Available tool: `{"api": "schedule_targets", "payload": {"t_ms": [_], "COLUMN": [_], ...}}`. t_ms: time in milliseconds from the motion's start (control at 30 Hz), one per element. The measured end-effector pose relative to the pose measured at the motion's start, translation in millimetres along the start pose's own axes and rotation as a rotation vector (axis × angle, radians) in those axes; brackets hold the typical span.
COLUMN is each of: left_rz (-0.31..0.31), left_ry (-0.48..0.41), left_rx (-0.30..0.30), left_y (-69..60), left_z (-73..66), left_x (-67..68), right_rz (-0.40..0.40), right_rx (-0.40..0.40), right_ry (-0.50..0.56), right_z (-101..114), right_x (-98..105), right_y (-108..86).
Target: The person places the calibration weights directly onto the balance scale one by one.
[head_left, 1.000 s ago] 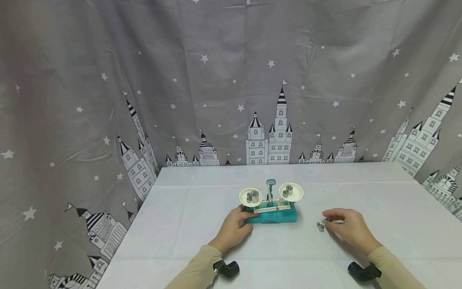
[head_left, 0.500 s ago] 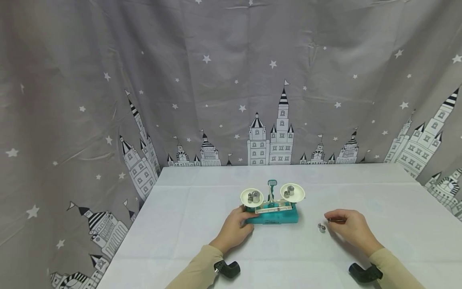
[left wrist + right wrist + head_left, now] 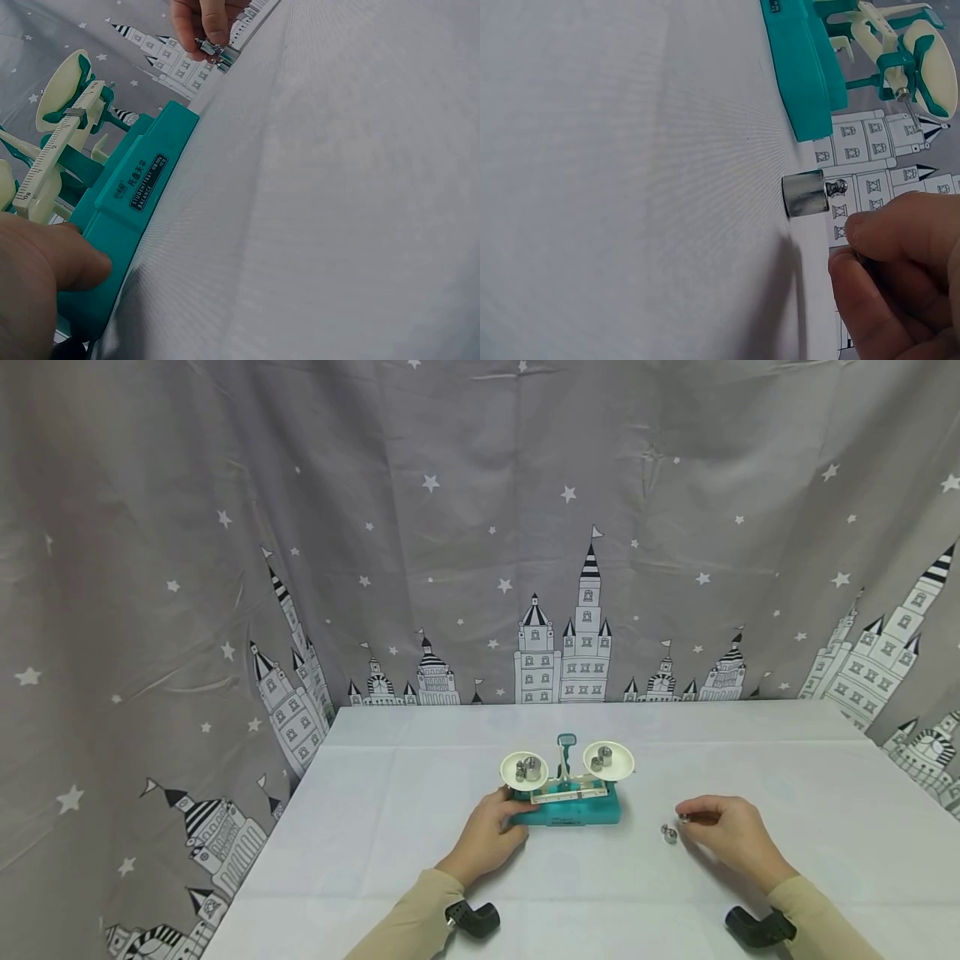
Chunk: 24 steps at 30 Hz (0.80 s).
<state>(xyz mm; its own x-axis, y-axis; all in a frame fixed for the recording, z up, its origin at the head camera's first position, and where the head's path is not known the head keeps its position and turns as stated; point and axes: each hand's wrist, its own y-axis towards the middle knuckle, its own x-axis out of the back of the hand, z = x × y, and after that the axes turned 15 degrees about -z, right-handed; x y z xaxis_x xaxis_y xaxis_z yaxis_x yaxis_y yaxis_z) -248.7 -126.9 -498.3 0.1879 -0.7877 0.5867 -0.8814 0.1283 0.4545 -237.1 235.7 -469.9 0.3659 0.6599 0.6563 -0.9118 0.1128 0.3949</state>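
Note:
A teal balance scale [image 3: 576, 811] stands on the table. Its left pan [image 3: 510, 781] hangs lower than its right pan [image 3: 619, 766]; each bears metal weights. My left hand [image 3: 483, 839] grips the left end of the base, thumb [image 3: 84, 259] across the front; its other fingers are partly hidden. To the right of the scale, my right hand [image 3: 727, 835] pinches a small metal weight [image 3: 683, 817] between thumb and fingers, mostly covered in the right wrist view. Just left of those fingertips, metal weights [image 3: 670, 834] stand on the cloth, one a knobbed cylinder [image 3: 805, 194].
A white cloth covers the table [image 3: 375, 810]. Behind its far edge hangs a grey curtain [image 3: 465, 510] printed with castles and stars. A black wrist device [image 3: 472, 919] sits on the left sleeve, another device [image 3: 759, 927] on the right.
My right hand stays beside the standing weights, its pinched weight shifting slightly between the fingers. The left hand keeps its grip on the scale. The whole head view has drifted a little.

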Motion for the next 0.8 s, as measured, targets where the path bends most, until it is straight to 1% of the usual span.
{"api": "schedule_targets", "payload": {"t_ms": [367, 567, 800], "left_rz": [0.0, 0.001, -0.003], "left_ry": [0.0, -0.001, 0.003], "left_rx": [0.01, 0.006, -0.004], "left_y": [0.0, -0.2, 0.9], "left_z": [0.6, 0.7, 0.7], "left_x": [-1.4, -1.4, -1.2], "right_rz": [-0.028, -0.063, -0.108], "right_rx": [0.004, 0.025, 0.021], "right_ry": [0.034, 0.025, 0.037], "right_z": [1.0, -2.2, -1.6], "right_x": [1.2, 0.9, -0.2], "right_y": [-0.2, 0.3, -0.3]}}
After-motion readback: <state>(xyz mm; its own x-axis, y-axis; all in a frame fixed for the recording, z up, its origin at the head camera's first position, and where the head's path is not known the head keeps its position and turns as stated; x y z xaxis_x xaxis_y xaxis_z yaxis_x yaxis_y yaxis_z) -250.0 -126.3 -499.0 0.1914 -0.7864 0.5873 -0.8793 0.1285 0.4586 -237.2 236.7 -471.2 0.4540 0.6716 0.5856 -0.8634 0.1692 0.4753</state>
